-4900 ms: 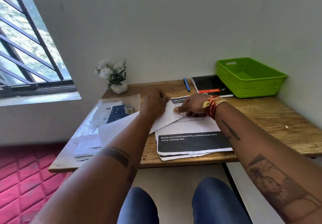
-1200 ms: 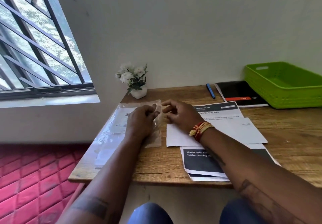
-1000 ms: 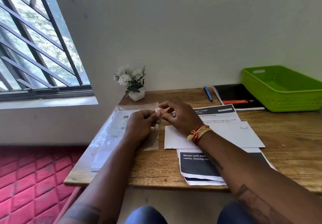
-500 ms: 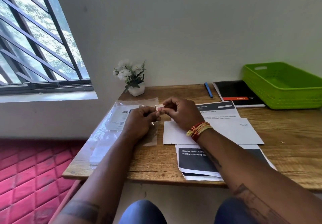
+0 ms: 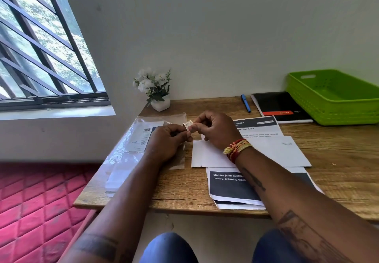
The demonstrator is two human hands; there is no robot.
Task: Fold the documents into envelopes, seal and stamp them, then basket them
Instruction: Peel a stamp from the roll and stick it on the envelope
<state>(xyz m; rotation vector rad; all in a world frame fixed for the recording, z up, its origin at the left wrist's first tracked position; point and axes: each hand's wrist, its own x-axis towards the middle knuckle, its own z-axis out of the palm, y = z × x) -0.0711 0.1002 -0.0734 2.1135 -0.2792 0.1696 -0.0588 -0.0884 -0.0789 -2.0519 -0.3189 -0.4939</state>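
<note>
A plain off-white plaster wall (image 5: 215,37) rises behind the wood-grain bench (image 5: 338,176), whose back edge sits against it. Left of the bench, a dark-framed barred window (image 5: 41,47) lets in bright daylight over green foliage, above a pale sill (image 5: 55,114). Below the window and left of the bench lies a pink-red quilted floor mat (image 5: 34,207)

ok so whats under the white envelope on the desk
The white envelope lies on printed documents: one dark-headed sheet shows beyond it, more stick out nearer the desk edge. Their middles are covered, and the right hand hides part of the envelope.
</note>
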